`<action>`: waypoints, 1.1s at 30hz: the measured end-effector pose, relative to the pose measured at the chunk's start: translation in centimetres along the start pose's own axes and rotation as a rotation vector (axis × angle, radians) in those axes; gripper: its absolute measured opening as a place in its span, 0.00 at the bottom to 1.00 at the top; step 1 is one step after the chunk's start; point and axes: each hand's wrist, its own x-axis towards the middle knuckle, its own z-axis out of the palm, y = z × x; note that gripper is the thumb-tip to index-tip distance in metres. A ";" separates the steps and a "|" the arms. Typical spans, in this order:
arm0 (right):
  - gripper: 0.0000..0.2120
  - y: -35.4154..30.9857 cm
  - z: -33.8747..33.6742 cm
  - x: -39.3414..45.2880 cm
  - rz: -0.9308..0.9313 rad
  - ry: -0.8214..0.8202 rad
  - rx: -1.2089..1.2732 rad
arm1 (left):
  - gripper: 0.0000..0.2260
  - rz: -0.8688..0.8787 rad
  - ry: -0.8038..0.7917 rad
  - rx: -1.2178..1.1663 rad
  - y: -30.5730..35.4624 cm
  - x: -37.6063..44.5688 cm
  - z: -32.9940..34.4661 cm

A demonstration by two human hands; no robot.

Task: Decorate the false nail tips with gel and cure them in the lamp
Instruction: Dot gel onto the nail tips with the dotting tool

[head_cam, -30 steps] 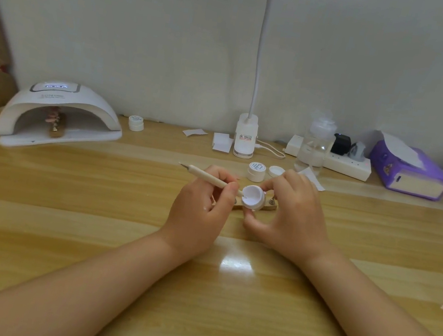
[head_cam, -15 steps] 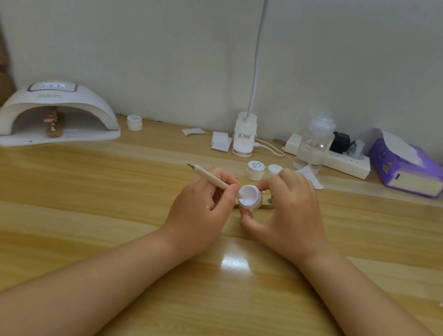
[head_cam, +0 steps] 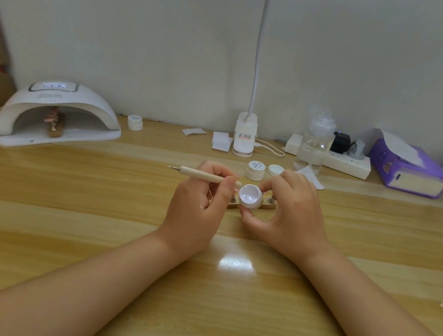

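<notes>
A: Well, in the head view, what could go wrong for us now?

B: We tilt the small gel pot (head_cam: 251,197) toward us, so the pale gel inside could run to the rim if we tilt more. Also the tool (head_cam: 201,175) may take too much gel, and a heavy drop could fall on the table (head_cam: 222,298) or on the wooden holder (head_cam: 271,204) that lies just behind the pot.

A: And how are our hands?

B: Our right hand (head_cam: 293,217) pinches the pot between thumb below and fingers above, with the wrist low near the table. Our left hand (head_cam: 196,207) is curled around the tool like a pen; its working end reaches the pot rim, and the other end points to the left.

A: Where are the nail tips?

B: One holder with pink tips (head_cam: 53,119) stands inside the curing lamp (head_cam: 57,115), far left at the back. On the holder behind the pot we cannot tell if tips are there, because the pot hides it.
</notes>
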 end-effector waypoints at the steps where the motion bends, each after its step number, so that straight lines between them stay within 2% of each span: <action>1: 0.15 0.0 0.0 0.0 0.005 0.000 0.009 | 0.06 0.004 0.005 -0.009 0.0 0.0 0.0; 6: 0.16 0.0 0.0 -0.1 0.014 -0.008 0.029 | 0.03 0.045 0.041 -0.048 -0.1 0.0 0.0; 19: 0.16 0.2 -0.4 0.1 0.093 -0.057 0.083 | 0.03 0.128 0.055 -0.040 0.1 0.1 -0.1; 25: 0.14 1.3 -1.5 0.7 0.194 0.054 0.119 | 0.04 0.112 0.057 -0.054 0.1 0.1 -0.2; 29: 0.14 4.0 -2.2 0.9 0.433 0.071 0.037 | 0.04 0.089 0.055 -0.049 0.2 0.0 -0.3; 33: 0.16 6.4 -2.2 0.3 0.771 -0.178 -0.055 | 0.03 0.060 0.042 -0.053 0.2 0.0 -0.4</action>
